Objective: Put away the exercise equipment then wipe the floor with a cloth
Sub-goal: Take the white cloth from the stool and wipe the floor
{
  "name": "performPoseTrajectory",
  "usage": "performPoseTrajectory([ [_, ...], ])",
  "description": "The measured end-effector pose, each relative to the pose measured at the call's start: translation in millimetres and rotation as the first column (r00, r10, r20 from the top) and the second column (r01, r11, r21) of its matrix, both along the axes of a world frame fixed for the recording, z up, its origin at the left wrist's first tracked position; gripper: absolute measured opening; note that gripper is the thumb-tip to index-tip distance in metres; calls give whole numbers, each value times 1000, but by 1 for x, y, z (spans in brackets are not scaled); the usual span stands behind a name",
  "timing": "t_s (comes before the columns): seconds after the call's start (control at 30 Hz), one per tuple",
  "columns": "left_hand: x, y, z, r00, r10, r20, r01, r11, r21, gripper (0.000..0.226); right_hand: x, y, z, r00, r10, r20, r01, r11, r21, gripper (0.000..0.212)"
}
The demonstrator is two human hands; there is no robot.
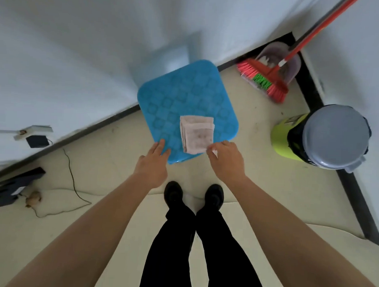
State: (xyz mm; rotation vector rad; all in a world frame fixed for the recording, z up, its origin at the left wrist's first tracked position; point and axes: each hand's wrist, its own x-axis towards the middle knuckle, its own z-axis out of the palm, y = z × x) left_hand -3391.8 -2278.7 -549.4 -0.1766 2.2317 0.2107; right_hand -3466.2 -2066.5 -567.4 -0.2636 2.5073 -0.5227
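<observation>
Head view, cloth: a folded pale cloth lies flat on the near right part of a blue stool, its near end at the stool's near edge.
Head view, cloth axis: the slightly longer side runs away from the person, from the near edge toward the stool's middle.
Head view, right hand: the right hand sits at the cloth's near right corner. Its grip is narrow, with fingers curled and apparently pinching that corner.
Head view, left hand: the left hand holds nothing. Its fingers are straight, with the tips on the stool's near left edge, beside the cloth but apart from it.
Head view, key relation: the cloth lies ahead of the right hand and slightly to its left, so that hand is the nearer one. Lifting it off toward the person looks like the next step.
Head view, task stage: no exercise gear is recognisable, and the wiping of the floor is judged not yet begun.
Head view, surroundings: a broom and a lidded bin stand in the right corner.
</observation>
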Motion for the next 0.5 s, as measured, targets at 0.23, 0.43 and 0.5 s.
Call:
performPoseTrajectory([
  [0.23, -30, 26, 75, 959, 161, -234, -163, 987, 15, 60, -23, 52, 82, 885, -452, 111, 457, 800, -387, 11],
  [0.43, -25, 65, 161, 904, 129, -408, -60, 982, 177, 59, -9, 95, 165, 494, -731, 472, 821, 213, -530, 20],
  [0.5, -24, 74, 188, 885, 75, -459, 21, 979, 201, 59, 8, 106, 196, 373, -663, 649, 853, -31, -522, 22],
])
